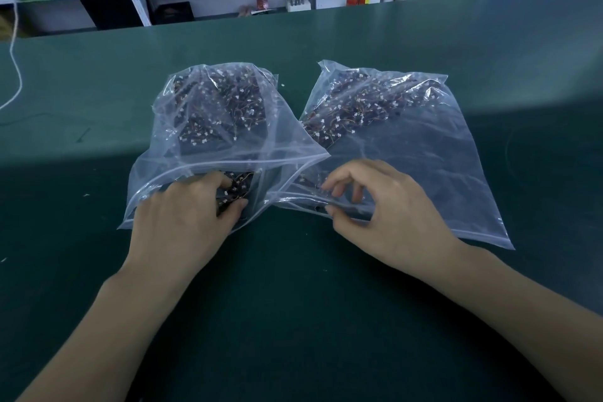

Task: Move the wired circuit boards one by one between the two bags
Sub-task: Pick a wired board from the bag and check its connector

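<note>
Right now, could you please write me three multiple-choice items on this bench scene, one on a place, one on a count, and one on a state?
1. Where is the left hand?
A. at the mouth of the left bag
B. on the shelf
C. under the table

2. How many clear bags lie on the green table?
A. one
B. two
C. four

3. What is the right hand doing?
A. lying flat on the table
B. pinching the opening edge of the right bag
C. holding scissors

Key: A, its fingers grip a circuit board there; B, two bags lie side by side; B, thumb and fingers curl on the plastic rim.
</note>
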